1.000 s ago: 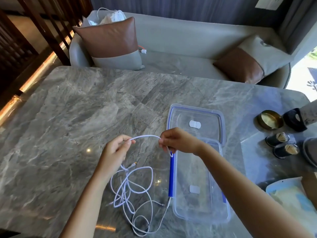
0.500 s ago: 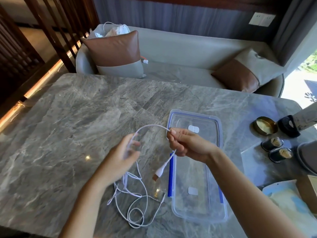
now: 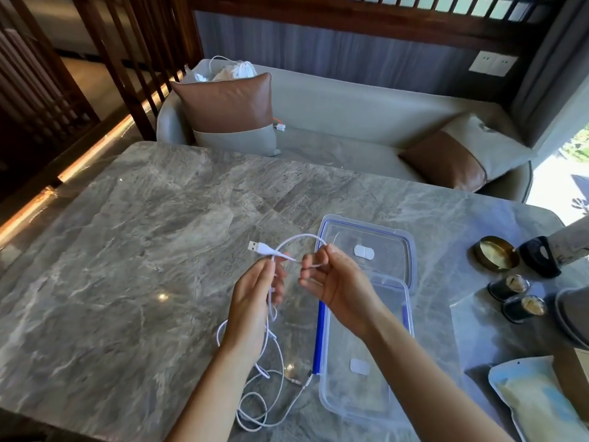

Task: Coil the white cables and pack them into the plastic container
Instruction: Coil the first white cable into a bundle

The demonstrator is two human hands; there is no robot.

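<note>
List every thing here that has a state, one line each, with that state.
white cable: first loop formed between both hands, rest loose on table
USB plug: free, sticking out left
left hand: pinching cable
right hand: pinching loop
plastic container: open, empty
lid: off, lying beyond container

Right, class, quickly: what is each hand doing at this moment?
Left hand: closed on the white cable just behind its USB plug.
Right hand: pinching the same cable, so a small loop arches between the two hands.
</note>
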